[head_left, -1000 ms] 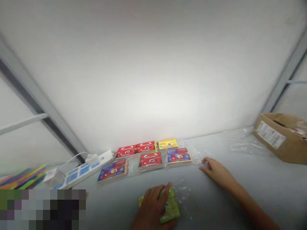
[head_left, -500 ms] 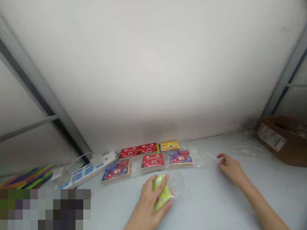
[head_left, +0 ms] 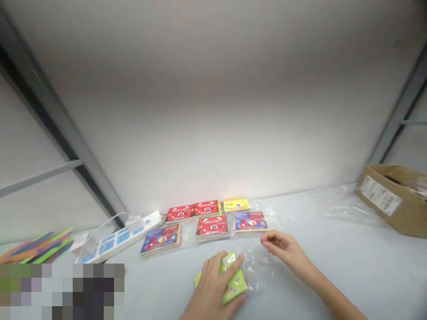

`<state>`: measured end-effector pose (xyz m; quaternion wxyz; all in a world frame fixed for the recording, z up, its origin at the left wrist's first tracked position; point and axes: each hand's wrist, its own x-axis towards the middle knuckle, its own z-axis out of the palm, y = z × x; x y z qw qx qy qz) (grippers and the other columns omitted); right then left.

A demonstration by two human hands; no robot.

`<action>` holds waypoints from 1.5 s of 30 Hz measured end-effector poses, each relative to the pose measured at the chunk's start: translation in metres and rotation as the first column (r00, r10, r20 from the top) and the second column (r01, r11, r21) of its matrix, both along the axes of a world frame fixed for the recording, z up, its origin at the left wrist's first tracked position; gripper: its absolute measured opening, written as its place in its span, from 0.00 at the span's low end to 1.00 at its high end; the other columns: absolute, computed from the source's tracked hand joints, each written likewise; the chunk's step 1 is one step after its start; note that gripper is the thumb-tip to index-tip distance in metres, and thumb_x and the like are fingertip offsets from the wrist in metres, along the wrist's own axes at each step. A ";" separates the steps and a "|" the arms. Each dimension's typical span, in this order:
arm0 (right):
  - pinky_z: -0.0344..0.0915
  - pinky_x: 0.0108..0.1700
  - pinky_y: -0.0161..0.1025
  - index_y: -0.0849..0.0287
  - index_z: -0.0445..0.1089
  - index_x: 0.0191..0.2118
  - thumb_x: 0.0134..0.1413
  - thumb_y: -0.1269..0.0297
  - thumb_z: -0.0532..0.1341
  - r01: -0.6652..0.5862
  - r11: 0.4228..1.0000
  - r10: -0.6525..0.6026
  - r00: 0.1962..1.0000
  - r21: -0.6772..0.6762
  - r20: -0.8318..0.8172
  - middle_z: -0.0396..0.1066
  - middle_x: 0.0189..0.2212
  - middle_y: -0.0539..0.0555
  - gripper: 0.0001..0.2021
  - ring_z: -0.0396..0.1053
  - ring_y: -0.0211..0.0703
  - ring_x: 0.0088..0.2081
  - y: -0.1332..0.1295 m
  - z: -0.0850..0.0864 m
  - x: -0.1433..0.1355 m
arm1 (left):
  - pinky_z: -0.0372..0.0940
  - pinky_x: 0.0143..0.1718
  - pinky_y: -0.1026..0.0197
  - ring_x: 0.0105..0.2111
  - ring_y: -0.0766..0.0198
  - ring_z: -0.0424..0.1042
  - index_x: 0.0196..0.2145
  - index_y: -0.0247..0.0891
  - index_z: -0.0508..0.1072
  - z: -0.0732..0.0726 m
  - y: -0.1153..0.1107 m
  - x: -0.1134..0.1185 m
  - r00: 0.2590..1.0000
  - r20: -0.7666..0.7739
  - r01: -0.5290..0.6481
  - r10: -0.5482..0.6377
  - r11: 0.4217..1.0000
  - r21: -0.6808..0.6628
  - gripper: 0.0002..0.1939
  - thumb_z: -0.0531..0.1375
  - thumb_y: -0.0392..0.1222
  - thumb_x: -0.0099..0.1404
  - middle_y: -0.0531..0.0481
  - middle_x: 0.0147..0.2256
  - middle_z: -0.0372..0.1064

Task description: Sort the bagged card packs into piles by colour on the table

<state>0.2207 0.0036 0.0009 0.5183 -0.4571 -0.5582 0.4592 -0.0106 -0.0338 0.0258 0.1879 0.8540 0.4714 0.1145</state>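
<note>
My left hand [head_left: 213, 282] is wrapped over a lime-green card pack [head_left: 236, 281] at the front of the table, thumb along its near side and fingers across its top. More green shows at the left of the hand, partly hidden by it. A clear plastic bag [head_left: 258, 271] spreads out crumpled from the pack's right end. Just above and right of that plastic, my right hand [head_left: 287, 251] has its fingers curled and the tips pressed together. Whether a bit of film is between those fingertips cannot be made out.
Behind my hands lie bagged card packs: red [head_left: 212, 227], blue-and-red [head_left: 251, 221], yellow [head_left: 236, 204] and others. A white power strip [head_left: 123, 235] with cables and colourful sheets [head_left: 36, 246] are at left. Loose clear bags [head_left: 347, 211] and a cardboard box [head_left: 393, 200] stand at right.
My right hand has come left and nearer, toward the bag's end. My left hand and the green pack have shifted slightly right and nearer.
</note>
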 end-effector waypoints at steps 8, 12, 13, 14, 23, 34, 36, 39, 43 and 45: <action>0.63 0.36 0.41 0.52 0.70 0.44 0.47 0.56 0.60 -0.033 0.999 0.048 0.905 -0.043 0.424 0.69 0.34 0.53 0.17 0.64 0.44 0.31 0.009 -0.014 0.037 | 0.53 0.54 0.45 0.55 0.47 0.53 0.57 0.58 0.52 -0.004 0.004 -0.003 0.999 -0.029 -0.045 0.045 0.999 -0.011 0.33 0.60 0.45 0.56 0.48 0.57 0.52; 0.60 0.47 0.43 0.52 0.74 0.41 0.40 0.61 0.66 -0.190 0.982 0.162 0.809 -0.009 0.564 0.68 0.38 0.54 0.17 0.65 0.47 0.40 0.002 -0.018 0.022 | 0.52 0.54 0.46 0.55 0.48 0.53 0.58 0.57 0.52 -0.004 0.006 -0.009 0.995 -0.052 -0.093 0.091 0.995 -0.041 0.35 0.61 0.44 0.55 0.48 0.56 0.53; 0.59 0.47 0.43 0.53 0.75 0.37 0.40 0.63 0.65 -0.206 0.978 0.167 0.798 0.003 0.579 0.68 0.37 0.54 0.13 0.65 0.47 0.41 0.001 -0.018 0.017 | 0.51 0.55 0.46 0.55 0.49 0.52 0.58 0.57 0.52 -0.003 0.007 -0.010 0.993 -0.068 -0.101 0.097 0.993 -0.058 0.35 0.62 0.45 0.54 0.48 0.57 0.53; 0.60 0.46 0.42 0.54 0.76 0.34 0.41 0.65 0.65 -0.216 0.976 0.168 0.793 0.011 0.586 0.68 0.35 0.54 0.09 0.65 0.46 0.40 0.001 -0.019 0.013 | 0.50 0.55 0.46 0.55 0.49 0.52 0.58 0.56 0.52 -0.002 0.007 -0.010 0.991 -0.087 -0.108 0.101 0.991 -0.076 0.36 0.62 0.44 0.54 0.48 0.56 0.53; 0.62 0.31 0.37 0.59 0.71 0.29 0.50 0.60 0.57 -0.104 0.994 0.083 0.888 0.020 0.453 0.71 0.25 0.52 0.09 0.66 0.42 0.28 0.002 -0.012 0.007 | 0.49 0.55 0.49 0.54 0.49 0.53 0.60 0.51 0.45 0.000 0.006 -0.009 0.993 -0.067 -0.104 0.096 0.985 -0.137 0.44 0.64 0.50 0.50 0.48 0.55 0.56; 0.66 0.34 0.40 0.58 0.68 0.46 0.54 0.55 0.51 0.165 0.974 -0.225 0.784 0.155 0.578 0.74 0.36 0.57 0.19 0.69 0.45 0.33 0.017 -0.018 0.050 | 0.51 0.54 0.53 0.51 0.53 0.55 0.61 0.50 0.43 -0.003 0.005 -0.008 0.996 0.021 -0.086 0.090 0.987 -0.139 0.42 0.61 0.50 0.54 0.49 0.53 0.57; 0.65 0.37 0.43 0.59 0.65 0.48 0.53 0.54 0.51 0.323 0.923 -0.382 0.700 0.209 0.603 0.70 0.42 0.60 0.21 0.69 0.47 0.36 0.026 -0.028 0.078 | 0.51 0.54 0.53 0.51 0.53 0.55 0.61 0.49 0.43 -0.002 0.005 -0.008 0.996 0.020 -0.084 0.088 0.986 -0.143 0.42 0.62 0.49 0.54 0.49 0.53 0.57; 0.62 0.44 0.49 0.61 0.62 0.52 0.50 0.54 0.52 0.447 0.855 -0.498 0.569 0.262 0.655 0.67 0.44 0.63 0.25 0.68 0.51 0.39 0.037 -0.045 0.109 | 0.50 0.54 0.52 0.51 0.53 0.55 0.61 0.47 0.43 -0.003 0.005 -0.007 0.996 0.008 -0.090 0.093 0.985 -0.148 0.43 0.62 0.49 0.54 0.48 0.53 0.57; 0.58 0.49 0.51 0.61 0.69 0.45 0.44 0.56 0.57 0.394 0.888 -0.430 0.524 0.238 0.735 0.68 0.43 0.63 0.21 0.66 0.57 0.45 0.044 -0.064 0.121 | 0.51 0.54 0.51 0.51 0.53 0.55 0.61 0.48 0.43 -0.004 0.006 -0.007 0.996 0.021 -0.085 0.089 0.987 -0.137 0.42 0.62 0.49 0.54 0.48 0.53 0.57; 0.61 0.46 0.47 0.59 0.72 0.38 0.44 0.59 0.56 0.365 0.907 -0.391 0.536 0.212 0.749 0.71 0.39 0.61 0.16 0.68 0.54 0.41 0.045 -0.067 0.121 | 0.51 0.54 0.51 0.52 0.53 0.55 0.61 0.49 0.44 -0.005 0.006 -0.008 0.995 0.027 -0.088 0.092 0.987 -0.132 0.42 0.62 0.49 0.54 0.49 0.53 0.57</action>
